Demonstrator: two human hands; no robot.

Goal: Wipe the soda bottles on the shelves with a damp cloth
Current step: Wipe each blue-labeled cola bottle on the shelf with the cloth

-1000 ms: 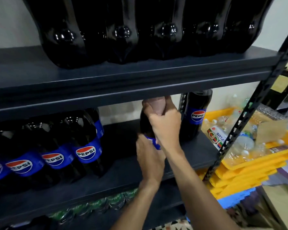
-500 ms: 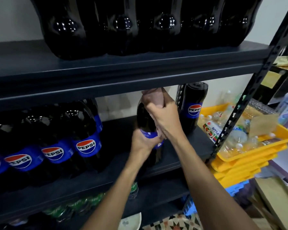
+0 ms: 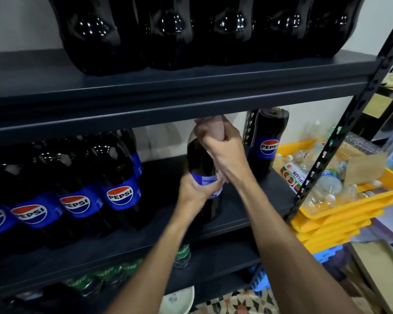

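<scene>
A large dark Pepsi bottle (image 3: 201, 159) stands upright on the middle shelf (image 3: 247, 200). My left hand (image 3: 196, 191) grips it round the blue label. My right hand (image 3: 222, 152) holds a pale pink cloth (image 3: 210, 128) bunched over the bottle's neck and cap, which are hidden under it. Another Pepsi bottle (image 3: 267, 143) stands just right of it, and a row of several Pepsi bottles (image 3: 82, 184) fills the shelf's left side.
The top shelf (image 3: 168, 87) carries several big dark bottles (image 3: 191, 30) right above my hands. Green-capped bottles (image 3: 114, 273) lie on the lower shelf. A black upright post (image 3: 340, 132) borders stacked yellow trays (image 3: 340, 211) with empty plastic bottles at the right.
My left hand has stayed on the label while my right hand with the cloth remains at the bottle's top; the bottle and view have shifted only slightly.
</scene>
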